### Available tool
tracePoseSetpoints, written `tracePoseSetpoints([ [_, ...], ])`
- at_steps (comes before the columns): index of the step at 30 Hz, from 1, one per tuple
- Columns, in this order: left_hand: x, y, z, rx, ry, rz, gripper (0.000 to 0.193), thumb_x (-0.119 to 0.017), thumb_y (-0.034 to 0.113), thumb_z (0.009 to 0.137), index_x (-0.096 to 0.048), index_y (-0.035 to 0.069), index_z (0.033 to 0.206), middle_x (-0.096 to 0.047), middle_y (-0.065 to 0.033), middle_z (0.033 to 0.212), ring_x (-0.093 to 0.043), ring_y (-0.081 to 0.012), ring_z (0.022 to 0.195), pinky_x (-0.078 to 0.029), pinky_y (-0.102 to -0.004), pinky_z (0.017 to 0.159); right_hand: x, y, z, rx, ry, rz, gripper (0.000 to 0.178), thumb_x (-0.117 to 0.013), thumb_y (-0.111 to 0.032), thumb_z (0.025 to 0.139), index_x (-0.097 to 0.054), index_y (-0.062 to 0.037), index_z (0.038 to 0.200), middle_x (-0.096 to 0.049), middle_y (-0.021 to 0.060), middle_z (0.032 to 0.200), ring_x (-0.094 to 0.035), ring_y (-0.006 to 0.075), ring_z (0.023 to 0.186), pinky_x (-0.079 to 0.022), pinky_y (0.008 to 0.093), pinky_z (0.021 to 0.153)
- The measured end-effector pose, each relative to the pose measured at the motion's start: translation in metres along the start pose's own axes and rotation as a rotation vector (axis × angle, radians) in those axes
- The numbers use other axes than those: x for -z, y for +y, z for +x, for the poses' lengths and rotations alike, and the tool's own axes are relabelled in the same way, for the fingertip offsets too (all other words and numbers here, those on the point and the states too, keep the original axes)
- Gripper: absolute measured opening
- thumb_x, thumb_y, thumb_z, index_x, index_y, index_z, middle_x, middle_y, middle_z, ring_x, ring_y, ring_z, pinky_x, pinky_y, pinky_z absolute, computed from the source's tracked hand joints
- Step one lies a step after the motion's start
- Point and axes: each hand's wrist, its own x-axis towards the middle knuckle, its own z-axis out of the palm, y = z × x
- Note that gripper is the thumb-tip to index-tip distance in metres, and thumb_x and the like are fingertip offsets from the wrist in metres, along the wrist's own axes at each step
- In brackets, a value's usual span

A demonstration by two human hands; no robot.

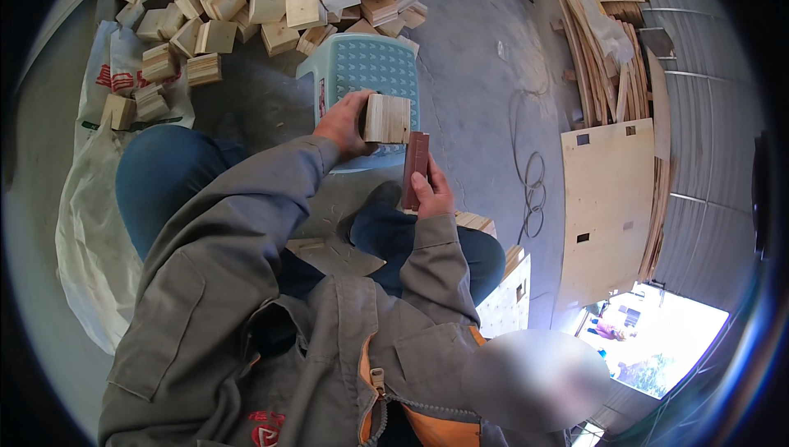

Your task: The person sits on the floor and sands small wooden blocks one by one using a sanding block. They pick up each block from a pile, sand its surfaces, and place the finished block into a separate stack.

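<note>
Pointing lengthwise forward: brown bar; beside it, block.

A thin cable lay in loops on the grey floor. To its right were a pale plywood panel, stacked boards and a metal wall. A white sack lay at left.

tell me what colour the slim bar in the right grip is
The slim bar is reddish brown, showing best in the head view.
</note>
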Motion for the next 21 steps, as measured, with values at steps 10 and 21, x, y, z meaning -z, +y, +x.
tracePoseSetpoints([
  [10, 0.002, 0.003, -0.003, -0.058, 0.015, -0.036, 0.099, -0.098, 0.011, 0.06, -0.05, 0.013, 0.147, -0.06, -0.0181, 0.137, -0.06, -0.0412, 0.129, -0.051, -0.0438, 0.112, -0.029, -0.047, 0.086, 0.116, -0.017, -0.124, 0.058, -0.074, -0.013, 0.097, -0.06, 0.0001, 0.151, -0.071, 0.0142, 0.136, -0.069, 0.0181, 0.117, -0.056, 0.0323, 0.099],
  [21, 0.004, 0.008, -0.004, -0.062, 0.013, -0.021, 0.098, -0.097, 0.009, 0.059, -0.051, 0.013, 0.145, -0.06, -0.0178, 0.136, -0.06, -0.0417, 0.129, -0.051, -0.045, 0.111, -0.052, -0.067, 0.152, 0.387, -0.024, -0.732, 0.062, -0.079, -0.025, 0.088, -0.066, -0.0002, 0.143, -0.063, 0.0247, 0.149, -0.061, 0.0365, 0.137, -0.047, 0.0429, 0.117],
])
